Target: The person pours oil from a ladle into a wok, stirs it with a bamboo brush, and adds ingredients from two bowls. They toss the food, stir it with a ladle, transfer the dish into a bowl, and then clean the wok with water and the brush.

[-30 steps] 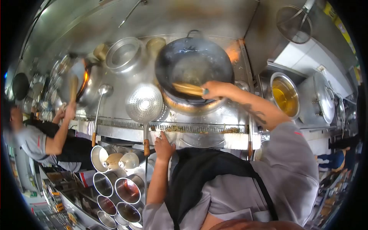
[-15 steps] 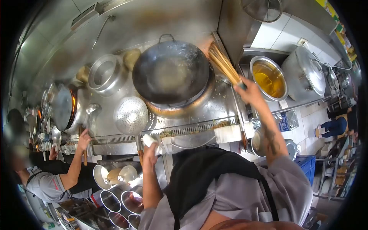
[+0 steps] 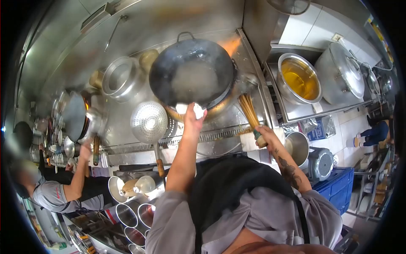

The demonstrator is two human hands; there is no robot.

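My left hand (image 3: 193, 121) is closed around a folded white cloth (image 3: 199, 111), right at the near rim of a large dark wok (image 3: 167, 72). The wok sits on the burner with its loop handle at the far side, and a hazy pale patch shows in its bottom. In my right hand (image 3: 268, 135) is a bamboo wok brush (image 3: 248, 109), gripped by its bound end. Its bristles point up and away from me, over the steel stove top to the right of the wok.
Flame (image 3: 231, 44) shows behind the wok. A perforated skimmer (image 3: 148, 122) and nested metal pots (image 3: 120, 78) stand left. To the right are a pot of yellow oil (image 3: 299, 82) and a lidded stockpot (image 3: 340, 76). A co-worker (image 3: 55, 192) stands at the left beside another wok (image 3: 76, 116).
My left hand has moved up and right with the cloth to the wok's near rim. My right hand has drawn the brush down towards me, away from the back of the stove.
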